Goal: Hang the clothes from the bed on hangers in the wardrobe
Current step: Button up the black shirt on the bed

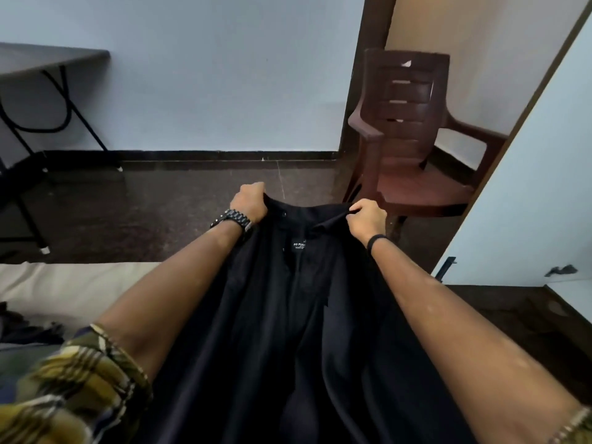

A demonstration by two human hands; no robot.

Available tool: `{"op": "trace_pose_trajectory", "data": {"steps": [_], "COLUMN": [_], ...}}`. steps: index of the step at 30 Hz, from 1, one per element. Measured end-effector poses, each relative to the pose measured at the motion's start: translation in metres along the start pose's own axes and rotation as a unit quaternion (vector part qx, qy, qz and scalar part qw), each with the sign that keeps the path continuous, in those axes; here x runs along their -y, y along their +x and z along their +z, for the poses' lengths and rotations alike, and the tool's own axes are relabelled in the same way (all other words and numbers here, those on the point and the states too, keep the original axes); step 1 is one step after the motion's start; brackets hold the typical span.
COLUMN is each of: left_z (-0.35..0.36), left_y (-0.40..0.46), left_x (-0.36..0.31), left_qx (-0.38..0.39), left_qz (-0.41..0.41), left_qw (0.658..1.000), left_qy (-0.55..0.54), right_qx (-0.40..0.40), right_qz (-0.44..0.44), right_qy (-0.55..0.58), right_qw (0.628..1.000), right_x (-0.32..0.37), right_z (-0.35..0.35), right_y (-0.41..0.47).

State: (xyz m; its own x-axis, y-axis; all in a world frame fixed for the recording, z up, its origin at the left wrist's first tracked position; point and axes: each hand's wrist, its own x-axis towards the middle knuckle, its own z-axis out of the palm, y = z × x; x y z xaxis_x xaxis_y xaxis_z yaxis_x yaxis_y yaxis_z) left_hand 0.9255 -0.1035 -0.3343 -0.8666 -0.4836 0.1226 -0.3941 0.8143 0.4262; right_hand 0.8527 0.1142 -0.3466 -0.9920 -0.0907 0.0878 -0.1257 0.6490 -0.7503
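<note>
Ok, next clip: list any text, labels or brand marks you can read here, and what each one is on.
"NO FUS": top line of the neck label inside the black shirt; the word's end is cut off by a fold.
Second label line: too small and blurred to read.
Watch on the left wrist: no legible marking.
Nothing else carries text.

A black shirt (307,315) is held up by its shoulders, gripped by the left hand (250,201) and right hand (366,219), with a brown plastic chair (413,136) seen behind.
</note>
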Motion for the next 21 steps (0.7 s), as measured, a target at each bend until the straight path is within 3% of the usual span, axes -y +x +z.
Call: {"op": "trace_pose_trajectory", "data": {"steps": [5, 6, 8, 10, 12, 16, 21], "left_z": [0.056, 0.063, 0.075, 0.085, 0.097, 0.124, 0.118], "left_y": [-0.013, -0.018, -0.03, -0.048, -0.073, -0.115, -0.125], "left_x": [0.018, 0.019, 0.018, 0.011, 0.006, 0.029, 0.058], "left_qx": [0.101, 0.106, 0.041, -0.02, 0.006, 0.123, 0.069], "left_qz": [-0.03, -0.033, 0.018, 0.105, 0.145, 0.08, 0.039], "left_qw": [0.991, 0.987, 0.99, 0.994, 0.985, 0.989, 0.992], "left_qy": [0.08, 0.115, 0.135, 0.014, -0.09, -0.005, -0.093], "right_qx": [0.211, 0.216, 0.187, 0.165, 0.173, 0.197, 0.149], "right_qz": [0.081, 0.083, 0.056, 0.034, 0.028, 0.026, -0.056], "right_qy": [0.0, 0.005, 0.008, 0.031, 0.058, 0.04, 0.003], "right_qw": [0.974, 0.973, 0.981, 0.985, 0.983, 0.979, 0.987], "right_x": [-0.021, -0.025, -0.03, -0.034, -0.041, -0.07, -0.099], "right_z": [0.04, 0.047, 0.06, 0.073, 0.085, 0.099, 0.089], "right_y": [-0.015, -0.021, -0.035, -0.052, -0.072, -0.108, -0.122]}}
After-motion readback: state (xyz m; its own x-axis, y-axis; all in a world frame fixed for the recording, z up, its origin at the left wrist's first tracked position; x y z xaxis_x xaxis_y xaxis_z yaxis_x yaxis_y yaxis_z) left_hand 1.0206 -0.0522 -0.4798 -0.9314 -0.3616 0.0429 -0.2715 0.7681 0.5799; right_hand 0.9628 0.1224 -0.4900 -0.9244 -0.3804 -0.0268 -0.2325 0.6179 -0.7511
